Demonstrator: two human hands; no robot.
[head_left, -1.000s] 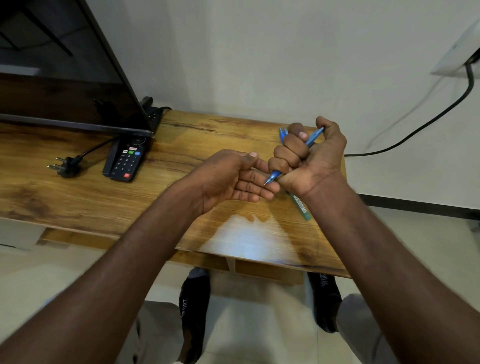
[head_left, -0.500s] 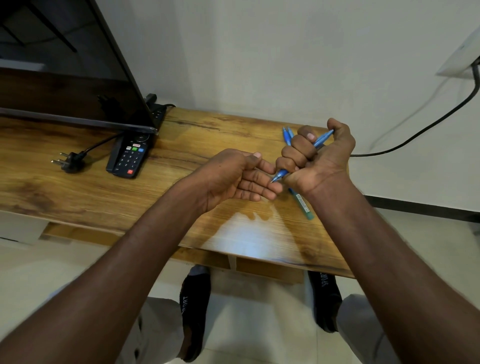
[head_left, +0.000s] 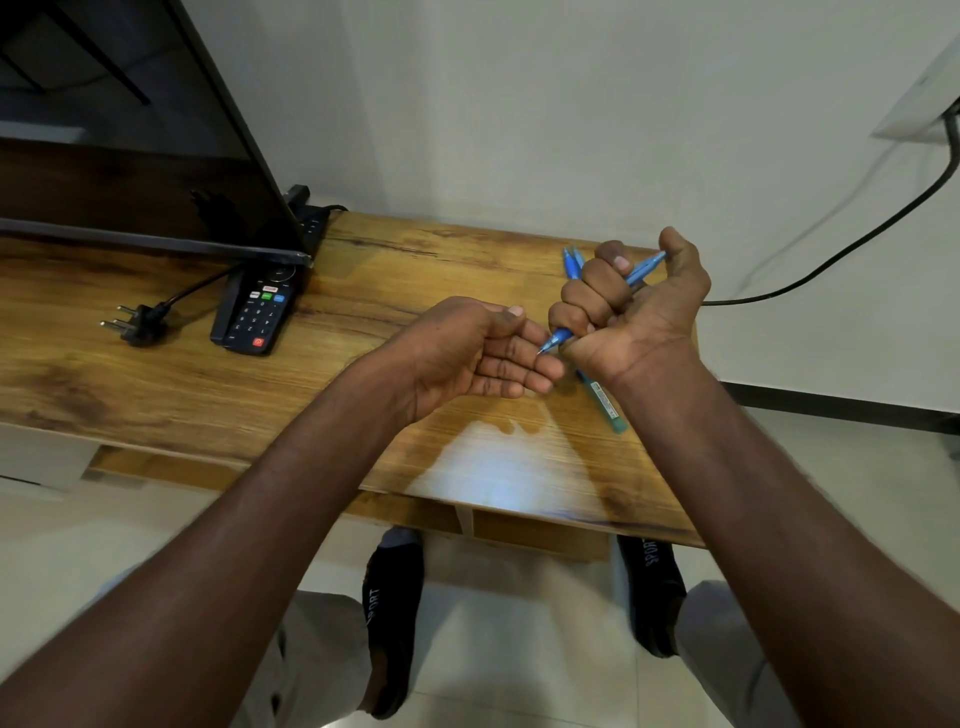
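Note:
My right hand (head_left: 631, 306) grips a blue pen (head_left: 644, 270) in a fist above the wooden table (head_left: 363, 395), thumb up at the pen's back end. The pen's tip points down-left and sits at the fingers of my left hand (head_left: 483, 353). That hand lies palm up just left of the fist, its fingers loosely bent and holding nothing. Two more pens (head_left: 602, 402) lie on the table under and behind my right hand, their blue ends showing at the far side; most of their length is hidden by the fist.
A black remote (head_left: 257, 312) and a loose black plug (head_left: 137, 325) lie at the left, in front of a dark TV screen (head_left: 130, 171). A power strip (head_left: 311, 218) sits behind the screen. A black cable (head_left: 831, 254) hangs down the wall at right. My socked feet (head_left: 395, 613) are under the table.
The view shifted slightly, so both hands sit a little further right in the frame. The grip on the pen and the left hand's pose stay the same.

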